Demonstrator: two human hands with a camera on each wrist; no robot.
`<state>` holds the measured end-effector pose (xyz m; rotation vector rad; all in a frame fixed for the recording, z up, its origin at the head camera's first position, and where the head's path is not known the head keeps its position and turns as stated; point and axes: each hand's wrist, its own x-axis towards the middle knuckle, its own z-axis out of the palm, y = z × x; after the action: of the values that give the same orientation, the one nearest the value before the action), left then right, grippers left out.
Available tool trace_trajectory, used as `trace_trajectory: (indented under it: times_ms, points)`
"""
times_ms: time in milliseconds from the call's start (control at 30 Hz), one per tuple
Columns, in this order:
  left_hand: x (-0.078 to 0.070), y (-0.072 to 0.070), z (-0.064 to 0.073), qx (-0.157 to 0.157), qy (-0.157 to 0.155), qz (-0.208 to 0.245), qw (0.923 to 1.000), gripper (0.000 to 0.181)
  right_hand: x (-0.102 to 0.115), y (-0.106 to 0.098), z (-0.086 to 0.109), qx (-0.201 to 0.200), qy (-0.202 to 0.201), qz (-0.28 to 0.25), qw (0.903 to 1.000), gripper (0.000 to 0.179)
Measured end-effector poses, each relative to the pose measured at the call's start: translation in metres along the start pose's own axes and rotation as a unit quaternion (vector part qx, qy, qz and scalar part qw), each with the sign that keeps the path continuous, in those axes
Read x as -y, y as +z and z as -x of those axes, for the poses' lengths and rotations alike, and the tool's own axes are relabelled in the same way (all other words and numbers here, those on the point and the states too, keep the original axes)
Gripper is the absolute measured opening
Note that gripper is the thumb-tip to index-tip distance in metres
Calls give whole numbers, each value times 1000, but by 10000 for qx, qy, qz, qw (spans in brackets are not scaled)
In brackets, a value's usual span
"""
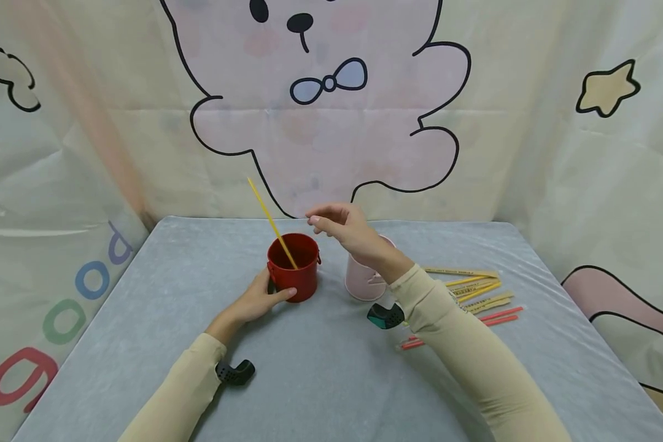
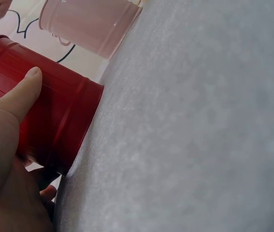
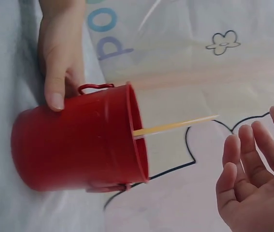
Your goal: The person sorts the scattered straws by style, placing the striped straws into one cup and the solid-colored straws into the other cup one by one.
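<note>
A red bucket [image 1: 304, 283] with small side handles stands upright on the cloth-covered table. My left hand [image 1: 254, 301] holds it low on its left side, the thumb across the front and the fingers around the back, partly hidden. A thin yellow stick [image 1: 267, 212] leans inside the bucket, its upper part sticking out over the rim. Above and right of the rim hovers my right hand [image 1: 349, 230], fingers loosely bent, with nothing between them. In the right wrist view its fingertips are apart from the stick [image 3: 175, 126].
A pale pink bucket [image 1: 361, 280] stands right of the red one, partly behind my right wrist. Several yellow sticks and printed tan strips [image 1: 477, 287] lie farther right, with red sticks [image 1: 500, 320] nearer me, partly under my right forearm. A printed curtain [image 1: 497, 123] hangs behind the table.
</note>
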<state>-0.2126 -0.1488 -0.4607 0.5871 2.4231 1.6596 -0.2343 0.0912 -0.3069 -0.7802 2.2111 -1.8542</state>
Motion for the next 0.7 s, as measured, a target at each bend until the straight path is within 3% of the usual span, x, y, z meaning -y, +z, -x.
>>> trace_trajectory:
  times_ms: [100, 300, 700]
  points:
    - [0, -1, 1, -1, -57, -3, 10000, 73, 4, -7, 9, 64, -120, -211, 9997, 22]
    - [2, 0, 1, 4, -1, -42, 10000, 72, 3, -34, 35, -58, -86, 259, 9996, 19]
    - [0, -1, 0, -10, -2, -59, 10000, 72, -19, -104, 88, -753, -416, 280, 9959, 24]
